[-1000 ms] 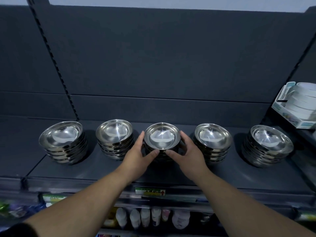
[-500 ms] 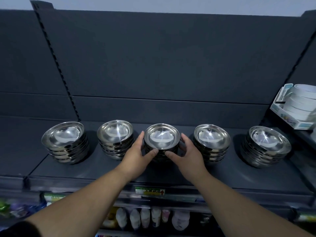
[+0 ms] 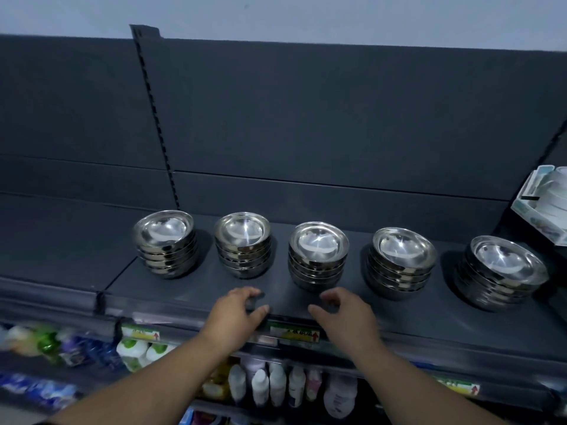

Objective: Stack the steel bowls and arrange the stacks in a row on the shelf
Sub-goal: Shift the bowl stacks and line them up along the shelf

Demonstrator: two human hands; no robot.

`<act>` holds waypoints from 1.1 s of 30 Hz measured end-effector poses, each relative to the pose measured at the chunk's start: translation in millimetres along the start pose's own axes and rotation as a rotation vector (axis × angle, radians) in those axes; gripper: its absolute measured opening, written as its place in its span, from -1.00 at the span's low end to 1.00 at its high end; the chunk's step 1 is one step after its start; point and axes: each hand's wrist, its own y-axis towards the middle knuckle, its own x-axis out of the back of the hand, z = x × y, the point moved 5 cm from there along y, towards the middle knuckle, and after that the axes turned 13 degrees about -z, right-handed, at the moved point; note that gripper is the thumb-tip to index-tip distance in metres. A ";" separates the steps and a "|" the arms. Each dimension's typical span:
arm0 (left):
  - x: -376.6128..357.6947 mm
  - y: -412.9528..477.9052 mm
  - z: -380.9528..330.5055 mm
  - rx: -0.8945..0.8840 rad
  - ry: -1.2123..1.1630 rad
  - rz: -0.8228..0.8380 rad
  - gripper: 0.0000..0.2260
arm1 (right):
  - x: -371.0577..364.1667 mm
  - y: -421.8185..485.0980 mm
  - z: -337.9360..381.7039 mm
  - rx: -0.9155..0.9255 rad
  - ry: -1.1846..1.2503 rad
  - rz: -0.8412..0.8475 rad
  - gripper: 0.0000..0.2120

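Our left hand [image 3: 236,314] has let go: it cupped the middle stack [image 3: 317,256] a moment ago and now sits back at the edge of the shelf [image 3: 429,314], fingers loosely curled, empty. That stack stands free just beyond both hands, third of five in an even row. Our right hand [image 3: 346,317] is also withdrawn and empty. We judge the row finished.
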 end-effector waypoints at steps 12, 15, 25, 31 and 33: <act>106.7 10.4 98.9 0.175 -0.168 -0.365 -0.78 | -95.2 -28.4 99.7 0.077 0.133 0.208 -0.65; 136.4 25.6 132.2 0.214 -0.263 -0.438 -0.80 | -128.4 -35.0 128.5 0.067 0.158 0.258 -0.62; 147.5 98.0 180.6 0.164 -0.422 -0.047 0.09 | -201.5 -20.2 186.6 -0.105 0.383 0.179 -0.13; 144.2 114.8 176.4 0.041 -0.457 0.060 -0.01 | -213.7 -16.5 199.3 -0.062 0.351 0.042 -0.26; 147.3 120.3 177.8 0.023 -0.455 0.054 -0.07 | -217.7 -15.9 201.4 -0.079 0.361 0.015 -0.29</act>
